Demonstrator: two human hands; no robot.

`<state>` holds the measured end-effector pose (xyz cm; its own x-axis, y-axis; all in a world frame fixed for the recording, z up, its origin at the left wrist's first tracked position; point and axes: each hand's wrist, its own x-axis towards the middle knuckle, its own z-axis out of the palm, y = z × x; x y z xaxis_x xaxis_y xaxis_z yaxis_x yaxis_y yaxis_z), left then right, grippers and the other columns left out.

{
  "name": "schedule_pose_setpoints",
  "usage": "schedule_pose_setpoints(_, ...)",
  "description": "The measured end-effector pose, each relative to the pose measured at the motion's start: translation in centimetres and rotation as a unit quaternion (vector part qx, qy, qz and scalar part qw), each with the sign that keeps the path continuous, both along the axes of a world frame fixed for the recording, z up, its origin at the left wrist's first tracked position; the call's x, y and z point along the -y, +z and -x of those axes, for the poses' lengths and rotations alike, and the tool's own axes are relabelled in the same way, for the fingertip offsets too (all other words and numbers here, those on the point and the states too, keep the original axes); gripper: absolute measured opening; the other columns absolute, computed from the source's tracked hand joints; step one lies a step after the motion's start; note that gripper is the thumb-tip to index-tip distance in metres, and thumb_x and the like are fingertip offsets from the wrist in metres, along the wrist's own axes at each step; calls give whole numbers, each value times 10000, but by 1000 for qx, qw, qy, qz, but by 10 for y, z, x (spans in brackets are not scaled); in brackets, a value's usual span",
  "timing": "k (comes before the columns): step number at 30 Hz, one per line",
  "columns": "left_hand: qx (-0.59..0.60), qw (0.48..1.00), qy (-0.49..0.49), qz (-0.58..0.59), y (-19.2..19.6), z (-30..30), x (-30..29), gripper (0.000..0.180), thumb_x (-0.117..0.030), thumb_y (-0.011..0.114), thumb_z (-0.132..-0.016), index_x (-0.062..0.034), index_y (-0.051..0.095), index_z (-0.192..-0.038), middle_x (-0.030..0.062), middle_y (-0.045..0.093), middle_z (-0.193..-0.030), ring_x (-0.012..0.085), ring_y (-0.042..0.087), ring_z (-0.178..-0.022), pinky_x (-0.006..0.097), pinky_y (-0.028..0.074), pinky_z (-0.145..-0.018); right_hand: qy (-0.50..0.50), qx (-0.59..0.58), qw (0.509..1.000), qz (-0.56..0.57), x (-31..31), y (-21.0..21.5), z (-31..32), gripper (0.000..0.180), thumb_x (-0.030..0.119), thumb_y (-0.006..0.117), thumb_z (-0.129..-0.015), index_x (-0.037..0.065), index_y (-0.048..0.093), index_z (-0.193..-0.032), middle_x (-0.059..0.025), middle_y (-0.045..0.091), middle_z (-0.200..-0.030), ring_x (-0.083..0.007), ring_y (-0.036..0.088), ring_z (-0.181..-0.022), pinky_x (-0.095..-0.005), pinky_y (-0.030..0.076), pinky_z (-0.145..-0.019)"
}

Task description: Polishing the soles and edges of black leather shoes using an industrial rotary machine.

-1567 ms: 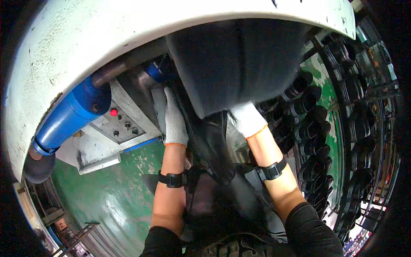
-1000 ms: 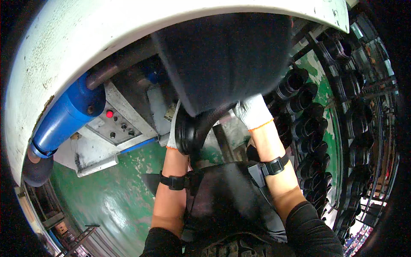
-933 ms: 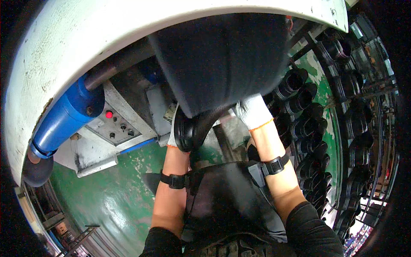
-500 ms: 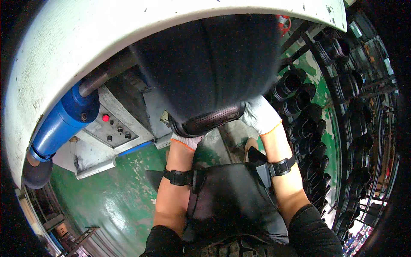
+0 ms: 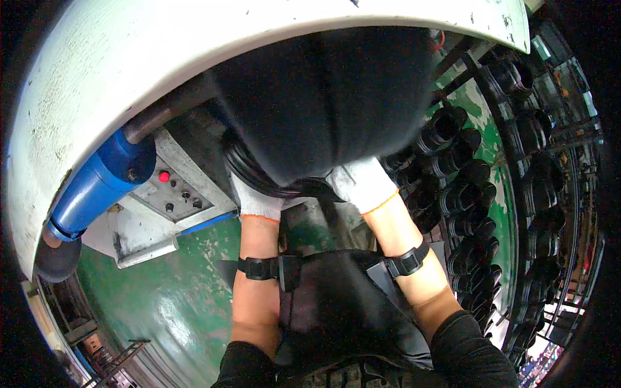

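The black tire (image 5: 323,110) was held up close under the white curved machine cover (image 5: 129,71), filling the middle of the view. The left hand (image 5: 257,202), in a white glove, gripped its lower rim from below, fingers curled around the bead, apparently to bear its weight. The right hand (image 5: 360,184) clasped the rim's other side, steadying it. Left of them sat a grey control panel (image 5: 171,197) and blue cylinder (image 5: 97,184); racks of tires (image 5: 466,187) stood right, above the green floor (image 5: 168,297).
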<state>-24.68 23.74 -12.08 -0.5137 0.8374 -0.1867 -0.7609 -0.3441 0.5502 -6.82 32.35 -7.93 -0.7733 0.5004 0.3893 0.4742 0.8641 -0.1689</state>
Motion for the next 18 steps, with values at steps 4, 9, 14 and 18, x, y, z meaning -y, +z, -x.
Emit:
schedule_pose_setpoints(4,23,997,77,-9,3,14,6,553,-441,324,-1030,-93,412,-1451,125,452,-1465,367,459,-1288,504,385,-1091,-15,91,995,42,12,-8,12,443,247,541,-868,9,617,-1234,-208,566,-1326,-386,510,-1242,-521,407,-1052)
schedule_pose_setpoints(9,-58,992,95,-50,8,28,15,519,-400,299,-1042,-101,395,-1455,109,427,-1487,320,430,-1326,462,335,-1132,-18,-35,997,60,29,-17,52,247,156,554,-802,19,651,-984,-211,605,-1075,-390,543,-1054,-521,432,-963)
schedule_pose_setpoints(14,-18,987,50,-153,12,38,30,514,-429,327,-1035,-105,426,-1422,95,465,-1451,271,431,-1322,425,299,-1155,28,152,984,-93,48,-5,55,409,219,442,-921,63,548,-1283,-210,493,-1359,-386,440,-1282,-567,356,-1076)
schedule_pose_setpoints(18,55,992,57,-95,47,6,4,595,-525,364,-1007,-100,451,-1413,82,508,-1416,278,475,-1290,433,334,-1132,-12,102,993,-64,36,3,42,457,221,444,-931,74,558,-1348,-190,501,-1418,-371,472,-1302,-571,352,-1085)
